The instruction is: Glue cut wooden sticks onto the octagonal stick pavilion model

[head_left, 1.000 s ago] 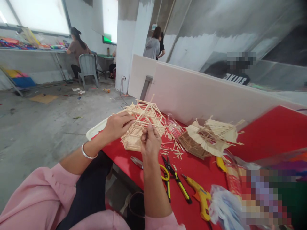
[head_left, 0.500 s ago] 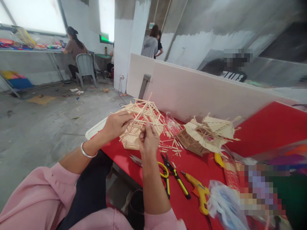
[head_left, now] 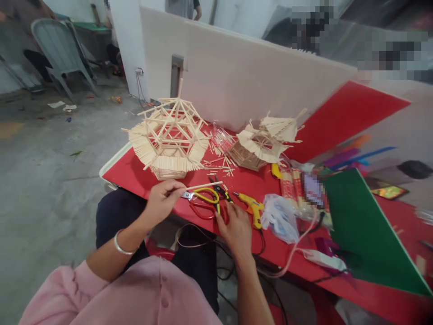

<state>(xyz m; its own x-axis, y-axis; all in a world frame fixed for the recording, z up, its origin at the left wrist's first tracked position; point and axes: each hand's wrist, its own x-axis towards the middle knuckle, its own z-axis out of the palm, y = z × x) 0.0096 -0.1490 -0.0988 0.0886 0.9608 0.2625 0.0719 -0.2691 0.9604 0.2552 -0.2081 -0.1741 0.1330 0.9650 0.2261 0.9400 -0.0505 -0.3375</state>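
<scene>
L hand pinches a thin bamboo stick by its left end, thumb and forefinger pressed on it, so the stick juts out level to the right over the near table edge, prob. kept clear of clutter for handling. R hand lies palm-down, fingers loosely spread, tips touching or just at the red-handled scissors; can't tell if it grips them. Just beyond lie yellow-handled scissors, black pliers and a yellow glue gun, all within easy reach. The stick-built pavilion model stands free on the table's far left, nobody touching it; a second model sits to its right, loose sticks between. Vs. a sec ago: both hands were up on the pavilion model, working at its roof; now they've dropped to the near edge, L with a single stick, R at the tools, and the view has tipped down and rightward, showing a green sheet at right.
</scene>
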